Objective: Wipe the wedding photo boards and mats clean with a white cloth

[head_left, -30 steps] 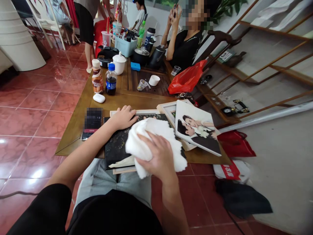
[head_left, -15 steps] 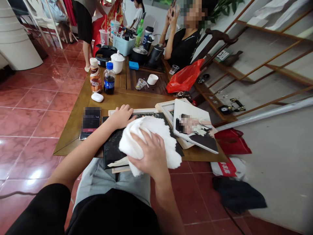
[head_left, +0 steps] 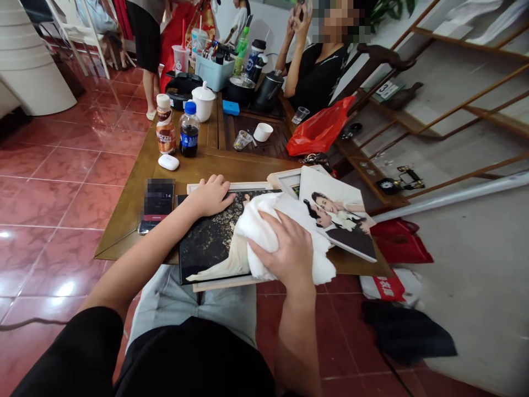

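Observation:
My right hand (head_left: 285, 255) presses a crumpled white cloth (head_left: 257, 227) onto a dark, glossy wedding picture (head_left: 210, 242) lying flat in a pale frame. My left hand (head_left: 211, 196) rests flat on the picture's upper edge, fingers spread and holding nothing. Just right of the cloth, a large wedding photo board (head_left: 339, 215) of a couple lies tilted on another white frame (head_left: 285, 181). The cloth hides the right part of the dark picture.
A blurred phone (head_left: 158, 201) lies left of my left hand on the wooden table (head_left: 124, 242). Farther off stand a coffee bottle (head_left: 166, 125), a cola bottle (head_left: 189, 131) and a white earbud case (head_left: 168, 162). A seated person (head_left: 318, 77) is beyond the table.
My right hand and the cloth have moved right across the picture, uncovering more of its dark surface and a white gown. My left hand has stayed nearly still.

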`<action>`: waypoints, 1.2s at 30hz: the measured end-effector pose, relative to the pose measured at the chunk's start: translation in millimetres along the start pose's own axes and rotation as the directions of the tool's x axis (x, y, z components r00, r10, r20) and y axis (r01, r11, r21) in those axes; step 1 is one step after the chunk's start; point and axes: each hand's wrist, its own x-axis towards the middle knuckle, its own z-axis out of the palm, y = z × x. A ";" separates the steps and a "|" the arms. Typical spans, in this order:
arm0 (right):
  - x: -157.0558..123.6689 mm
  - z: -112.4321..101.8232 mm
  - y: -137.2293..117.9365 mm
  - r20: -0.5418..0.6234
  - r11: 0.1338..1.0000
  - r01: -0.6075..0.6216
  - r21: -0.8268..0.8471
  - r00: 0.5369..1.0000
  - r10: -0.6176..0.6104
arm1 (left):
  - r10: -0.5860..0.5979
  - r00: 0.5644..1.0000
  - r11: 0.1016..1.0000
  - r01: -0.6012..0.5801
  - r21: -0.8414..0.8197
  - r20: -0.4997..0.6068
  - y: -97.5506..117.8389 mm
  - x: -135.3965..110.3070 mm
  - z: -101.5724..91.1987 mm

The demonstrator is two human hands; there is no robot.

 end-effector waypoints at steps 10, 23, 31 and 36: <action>-3.4 1.6 -45.6 0.122 0.984 0.179 0.003 0.977 -0.178 | -0.011 1.000 1.000 0.011 0.008 0.019 4.2 -0.3 -2.1; -12.0 0.2 -12.1 0.008 0.995 0.101 0.000 0.995 -0.101 | -0.017 1.000 1.000 0.017 -0.011 0.022 4.3 -0.1 -3.8; -19.0 4.0 14.2 -0.094 0.988 0.029 -0.154 0.995 -0.044 | 0.042 0.998 0.999 -0.042 0.015 -0.053 4.7 -0.9 -3.5; -17.9 2.3 10.1 -0.079 0.983 0.067 -0.172 0.994 -0.082 | 0.114 0.990 0.993 -0.110 0.052 -0.079 3.2 0.6 -1.9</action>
